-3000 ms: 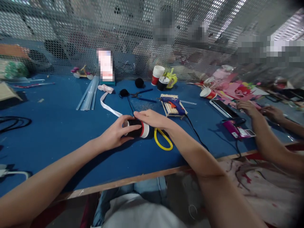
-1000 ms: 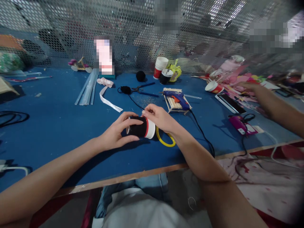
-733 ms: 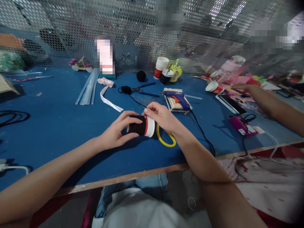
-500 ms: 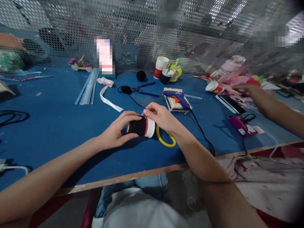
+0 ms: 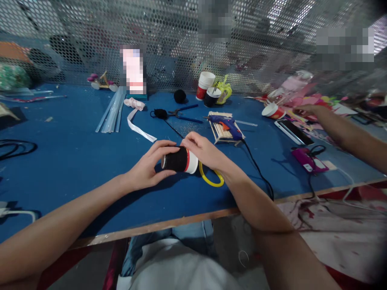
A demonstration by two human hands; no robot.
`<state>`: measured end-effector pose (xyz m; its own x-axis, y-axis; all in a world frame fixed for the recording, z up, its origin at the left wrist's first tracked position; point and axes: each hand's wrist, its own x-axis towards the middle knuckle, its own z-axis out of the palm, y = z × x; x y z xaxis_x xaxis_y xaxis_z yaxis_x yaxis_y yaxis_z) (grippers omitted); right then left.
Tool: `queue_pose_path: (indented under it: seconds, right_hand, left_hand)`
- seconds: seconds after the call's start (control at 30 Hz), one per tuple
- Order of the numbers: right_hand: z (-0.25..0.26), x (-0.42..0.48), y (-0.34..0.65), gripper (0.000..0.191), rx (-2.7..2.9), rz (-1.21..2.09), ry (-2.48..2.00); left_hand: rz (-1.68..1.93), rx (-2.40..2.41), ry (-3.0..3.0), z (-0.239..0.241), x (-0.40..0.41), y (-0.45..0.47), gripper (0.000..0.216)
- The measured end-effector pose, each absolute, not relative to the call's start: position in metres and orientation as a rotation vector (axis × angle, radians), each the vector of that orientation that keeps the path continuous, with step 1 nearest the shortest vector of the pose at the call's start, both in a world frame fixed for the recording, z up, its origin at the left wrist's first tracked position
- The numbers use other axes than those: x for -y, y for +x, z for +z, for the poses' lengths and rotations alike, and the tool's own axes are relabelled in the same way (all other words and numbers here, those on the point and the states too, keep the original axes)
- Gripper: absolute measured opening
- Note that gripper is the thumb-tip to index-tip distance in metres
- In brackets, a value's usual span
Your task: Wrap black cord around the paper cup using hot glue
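Observation:
My left hand point(image 5: 150, 164) is wrapped round a paper cup point(image 5: 191, 162) lying on its side, its base end to the left. Black yarn point(image 5: 177, 160) covers most of the cup, leaving a red band and the white rim end bare. At the cup's upper side my right hand point(image 5: 203, 150) is closed, with a strand of yarn running into its fingers from a small black yarn bundle point(image 5: 160, 114). Its fingertips are partly hidden behind the cup. A yellow ring-shaped handle point(image 5: 211, 180) lies under my right wrist.
A glue gun point(image 5: 225, 125) rests on a small stick rack point(image 5: 218, 137), its cord trailing to the table edge. Pliers point(image 5: 184, 113), a black ball point(image 5: 179, 96), stacked cups point(image 5: 205, 84) and glue sticks point(image 5: 111, 112) lie beyond. Another person's hand point(image 5: 308, 110) is at the right.
My right fingers have shifted slightly and curled further down behind the cup, so the fingertips show less. The left hand keeps its hold; the cup has barely turned.

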<state>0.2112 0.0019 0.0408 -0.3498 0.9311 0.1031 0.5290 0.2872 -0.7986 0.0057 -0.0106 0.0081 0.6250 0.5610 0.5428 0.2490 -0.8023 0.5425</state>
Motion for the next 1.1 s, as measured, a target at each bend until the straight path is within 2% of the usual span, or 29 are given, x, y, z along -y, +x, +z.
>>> queue_pose_path:
  seconds: [0.23, 0.43, 0.67, 0.87, 1.1]
  right_hand:
    - [0.037, -0.002, 0.207, 0.022, 2.024, 0.830, -1.336]
    - [0.038, 0.003, 0.202, 0.019, 2.041, 0.787, -1.337]
    - [0.038, -0.001, 0.209, 0.020, 2.011, 0.820, -1.213]
    - [0.036, -0.006, 0.205, 0.019, 1.968, 0.894, -1.210]
    - [0.033, -0.013, 0.201, 0.021, 1.893, 1.075, -1.194]
  left_hand:
    - [0.852, -0.751, 2.074, 0.002, 0.011, 0.007, 0.071]
    - [0.757, -0.815, 1.802, 0.006, 0.014, 0.010, 0.052]
    - [0.827, -0.867, 2.096, 0.002, 0.011, 0.008, 0.055]
    - [0.869, -0.733, 2.260, 0.003, 0.011, 0.008, 0.070]
    - [0.744, -0.640, 2.444, 0.011, 0.014, 0.006, 0.057]
